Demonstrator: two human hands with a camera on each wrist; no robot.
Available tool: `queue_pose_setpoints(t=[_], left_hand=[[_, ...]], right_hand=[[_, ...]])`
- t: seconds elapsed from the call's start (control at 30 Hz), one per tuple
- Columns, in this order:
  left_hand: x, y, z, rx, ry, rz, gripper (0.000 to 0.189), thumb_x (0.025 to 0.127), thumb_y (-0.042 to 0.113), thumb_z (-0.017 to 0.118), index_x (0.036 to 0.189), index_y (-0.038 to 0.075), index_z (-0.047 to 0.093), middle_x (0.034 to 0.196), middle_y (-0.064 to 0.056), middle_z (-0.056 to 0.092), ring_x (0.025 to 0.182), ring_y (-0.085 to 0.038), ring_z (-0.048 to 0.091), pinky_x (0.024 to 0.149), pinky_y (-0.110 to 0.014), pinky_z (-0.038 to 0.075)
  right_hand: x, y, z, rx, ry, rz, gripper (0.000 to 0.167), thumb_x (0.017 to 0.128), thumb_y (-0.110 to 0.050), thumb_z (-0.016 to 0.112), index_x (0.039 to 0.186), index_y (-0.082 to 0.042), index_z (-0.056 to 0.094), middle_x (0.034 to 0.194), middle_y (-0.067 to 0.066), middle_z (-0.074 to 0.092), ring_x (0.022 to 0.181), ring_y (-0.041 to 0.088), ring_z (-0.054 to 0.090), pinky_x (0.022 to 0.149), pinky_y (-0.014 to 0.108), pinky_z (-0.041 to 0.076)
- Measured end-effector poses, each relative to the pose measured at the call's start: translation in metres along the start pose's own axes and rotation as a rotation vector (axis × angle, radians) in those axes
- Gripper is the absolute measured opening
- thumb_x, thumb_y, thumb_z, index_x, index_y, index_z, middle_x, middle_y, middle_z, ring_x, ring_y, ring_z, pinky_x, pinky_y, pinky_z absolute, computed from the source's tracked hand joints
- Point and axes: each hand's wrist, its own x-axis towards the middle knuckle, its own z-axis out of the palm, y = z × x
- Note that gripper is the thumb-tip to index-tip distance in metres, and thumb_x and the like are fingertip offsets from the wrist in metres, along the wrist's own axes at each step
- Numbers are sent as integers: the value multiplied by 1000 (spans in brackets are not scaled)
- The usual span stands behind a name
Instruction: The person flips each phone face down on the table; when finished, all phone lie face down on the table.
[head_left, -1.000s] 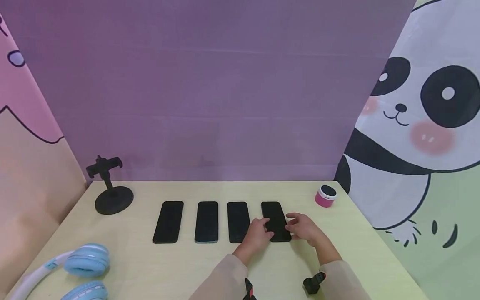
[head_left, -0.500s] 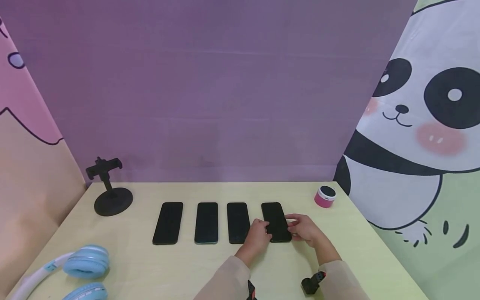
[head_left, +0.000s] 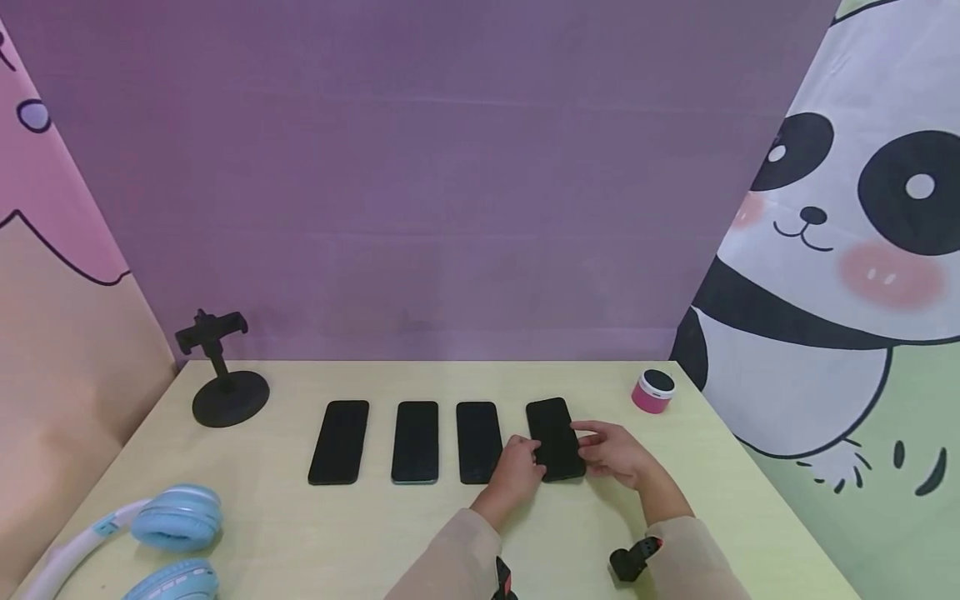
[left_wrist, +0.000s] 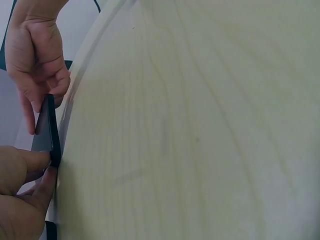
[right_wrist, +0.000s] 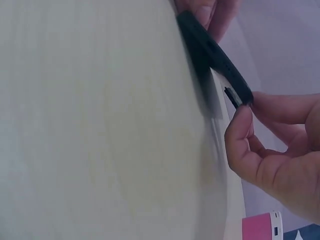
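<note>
A black smartphone (head_left: 555, 437) at the right end of a row is held by its long edges between both hands. My left hand (head_left: 516, 473) pinches the left edge, thumb and finger at the side in the left wrist view. Across from it, my right hand (head_left: 617, 454) pinches the right edge; in the right wrist view its fingertips grip a corner of the phone (right_wrist: 215, 55). That side is tilted up from the table, with a shadow under it. Three more phones lie flat to the left, the closest one (head_left: 477, 437) beside my left hand.
Two further phones, one (head_left: 415, 442) in the middle and one (head_left: 339, 442) at the left, lie on the pale wooden table (head_left: 315, 542). A black phone stand (head_left: 225, 392) is at back left, blue headphones (head_left: 176, 517) at front left, a small pink speaker (head_left: 652, 392) at back right.
The right hand has closed in on the phone's right edge and risen slightly. The phone, flat before, is now tilted up a little; the left hand has stayed at its left edge.
</note>
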Motion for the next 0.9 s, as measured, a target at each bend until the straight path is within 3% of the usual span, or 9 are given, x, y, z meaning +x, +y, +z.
queue_pose_setpoints(t=[0.17,0.33,0.57,0.63,0.77,0.9], left_hand=[[1,2,2,15,-38,-12,39,88,6,71,125,-3,62,114,-16,53,100,-27,58,89,-36,48],[2,6,2,-50,-66,22,50,92,18,69,139,9,54,130,-18,51,120,-33,51,98,-43,43],[4,6,3,-257,-98,15,58,98,27,61,151,18,40,104,-10,57,82,-16,54,72,-32,45],[5,4,4,-304,-91,5,58,98,28,60,151,20,39,107,-10,60,85,-16,58,74,-33,47],[7,2,7,-345,-70,0,56,98,29,60,151,22,40,129,-11,58,107,-21,59,87,-37,48],[8,1,9,-366,-69,-4,55,98,27,61,150,22,42,130,-11,58,110,-23,59,87,-36,48]], right_hand=[[-2,-4,-4,61,-54,-50,58,94,7,53,146,9,28,111,19,48,80,20,53,72,32,51],[1,-2,-9,145,-130,-98,65,97,4,53,151,6,18,114,16,43,88,18,51,76,29,51],[8,8,-15,199,-267,-172,64,98,1,52,153,1,18,124,21,38,99,21,54,86,33,50],[9,9,-15,203,-314,-195,64,99,0,51,153,0,17,127,23,37,102,23,56,88,35,50],[10,10,-13,201,-371,-215,65,100,-2,51,153,-1,15,128,21,37,103,22,56,90,38,49],[10,9,-12,207,-369,-205,65,100,-1,51,153,-1,14,127,19,37,101,21,57,88,37,50]])
